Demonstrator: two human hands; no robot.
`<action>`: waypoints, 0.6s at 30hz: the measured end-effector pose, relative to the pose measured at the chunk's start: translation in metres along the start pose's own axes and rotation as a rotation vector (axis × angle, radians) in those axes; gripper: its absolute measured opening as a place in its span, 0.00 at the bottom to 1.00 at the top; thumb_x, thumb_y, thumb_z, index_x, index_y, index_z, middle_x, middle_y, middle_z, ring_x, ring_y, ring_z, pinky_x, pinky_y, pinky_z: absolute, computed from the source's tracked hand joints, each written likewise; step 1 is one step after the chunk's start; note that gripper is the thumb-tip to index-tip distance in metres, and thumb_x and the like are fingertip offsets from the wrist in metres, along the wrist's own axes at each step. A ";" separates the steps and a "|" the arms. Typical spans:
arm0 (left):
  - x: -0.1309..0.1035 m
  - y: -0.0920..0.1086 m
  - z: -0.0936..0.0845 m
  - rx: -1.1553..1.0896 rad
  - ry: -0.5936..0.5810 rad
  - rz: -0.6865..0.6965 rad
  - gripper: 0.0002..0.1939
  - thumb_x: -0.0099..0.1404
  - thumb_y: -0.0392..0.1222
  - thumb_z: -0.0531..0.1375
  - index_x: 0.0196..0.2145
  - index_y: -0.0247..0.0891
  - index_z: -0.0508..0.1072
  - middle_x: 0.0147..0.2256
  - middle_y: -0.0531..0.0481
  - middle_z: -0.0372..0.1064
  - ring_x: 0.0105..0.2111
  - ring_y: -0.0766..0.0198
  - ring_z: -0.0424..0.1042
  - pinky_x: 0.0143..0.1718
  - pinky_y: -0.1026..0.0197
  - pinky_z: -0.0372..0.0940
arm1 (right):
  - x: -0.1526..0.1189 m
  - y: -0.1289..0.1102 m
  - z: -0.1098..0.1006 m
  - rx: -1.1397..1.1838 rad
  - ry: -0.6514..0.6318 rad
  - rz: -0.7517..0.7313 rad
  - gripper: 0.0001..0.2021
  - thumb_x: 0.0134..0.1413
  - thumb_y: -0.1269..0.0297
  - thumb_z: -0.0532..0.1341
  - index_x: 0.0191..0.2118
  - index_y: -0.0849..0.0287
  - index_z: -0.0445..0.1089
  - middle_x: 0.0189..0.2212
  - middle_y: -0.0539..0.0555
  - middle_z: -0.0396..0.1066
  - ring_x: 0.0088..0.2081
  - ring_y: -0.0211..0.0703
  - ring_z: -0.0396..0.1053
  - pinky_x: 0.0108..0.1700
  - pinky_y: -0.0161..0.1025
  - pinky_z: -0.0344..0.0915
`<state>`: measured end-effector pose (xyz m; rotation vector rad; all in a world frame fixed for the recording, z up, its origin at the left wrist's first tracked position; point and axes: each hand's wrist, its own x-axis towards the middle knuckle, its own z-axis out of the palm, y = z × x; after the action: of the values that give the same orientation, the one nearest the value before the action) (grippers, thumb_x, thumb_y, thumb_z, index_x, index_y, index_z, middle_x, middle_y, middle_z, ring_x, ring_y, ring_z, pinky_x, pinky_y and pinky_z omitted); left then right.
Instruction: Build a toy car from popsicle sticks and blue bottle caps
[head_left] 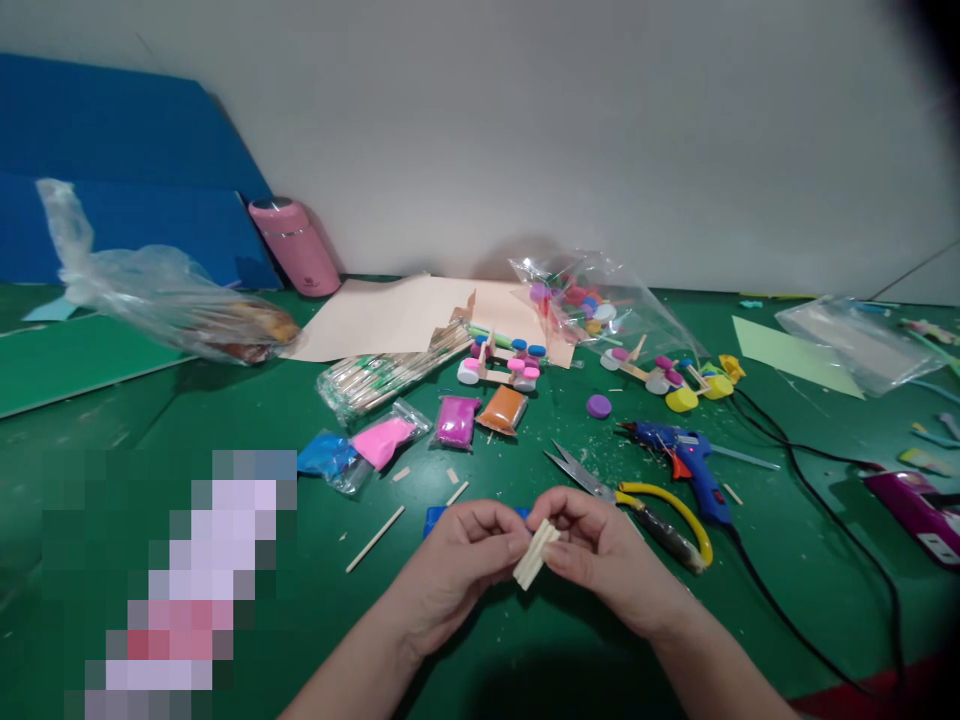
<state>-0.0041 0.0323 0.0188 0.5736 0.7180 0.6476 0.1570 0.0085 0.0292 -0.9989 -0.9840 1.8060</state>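
Between my two hands is a small bundle of short wooden sticks (534,556), lying side by side and tilted. My left hand (469,555) pinches its left side with thumb and fingers. On the other side, the thumb and curled fingers of my right hand (592,550) grip it too. Behind my hands a blue object (433,519) is mostly hidden. A loose thin stick (375,539) lies left of my left hand. Scissors (585,473) with yellow handles rest just beyond my right hand, and a blue glue gun (679,455) lies past them.
Clay packets in purple (455,421), orange (502,410) and pink (384,440) lie ahead. Behind them are a bag of sticks (397,372), small wheeled models (501,365) and a bag of coloured caps (592,305). A pink bottle (296,247) stands back left. Black cables (810,450) cross the right side.
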 end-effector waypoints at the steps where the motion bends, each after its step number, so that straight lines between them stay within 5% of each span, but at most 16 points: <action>1: -0.001 0.001 0.000 0.031 -0.002 0.038 0.08 0.49 0.40 0.64 0.23 0.32 0.72 0.21 0.53 0.65 0.22 0.72 0.61 0.25 0.68 0.55 | 0.000 0.001 0.000 0.016 0.007 -0.012 0.09 0.45 0.65 0.65 0.34 0.59 0.68 0.25 0.46 0.64 0.28 0.28 0.61 0.31 0.25 0.58; 6: -0.006 0.000 0.005 0.473 0.087 0.438 0.09 0.53 0.37 0.60 0.34 0.35 0.72 0.31 0.49 0.64 0.27 0.68 0.62 0.29 0.65 0.59 | 0.000 0.008 -0.002 0.118 0.077 -0.122 0.09 0.47 0.66 0.64 0.36 0.57 0.67 0.24 0.45 0.63 0.26 0.27 0.59 0.28 0.24 0.56; 10: -0.006 -0.003 0.008 0.856 0.165 0.719 0.12 0.52 0.32 0.59 0.37 0.34 0.70 0.28 0.48 0.65 0.25 0.66 0.63 0.28 0.63 0.62 | 0.000 0.013 -0.001 0.129 0.083 -0.180 0.08 0.48 0.66 0.63 0.36 0.56 0.66 0.26 0.46 0.65 0.25 0.27 0.60 0.27 0.25 0.56; 18: -0.006 -0.002 0.008 1.107 0.182 0.895 0.07 0.55 0.31 0.58 0.33 0.35 0.71 0.22 0.51 0.66 0.21 0.68 0.63 0.22 0.67 0.59 | -0.004 0.012 0.000 -0.017 0.099 -0.190 0.08 0.48 0.67 0.63 0.37 0.54 0.65 0.29 0.47 0.68 0.31 0.31 0.65 0.32 0.26 0.61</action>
<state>-0.0014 0.0249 0.0250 1.9425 0.9638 1.1115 0.1548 0.0003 0.0201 -0.9625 -0.9993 1.5802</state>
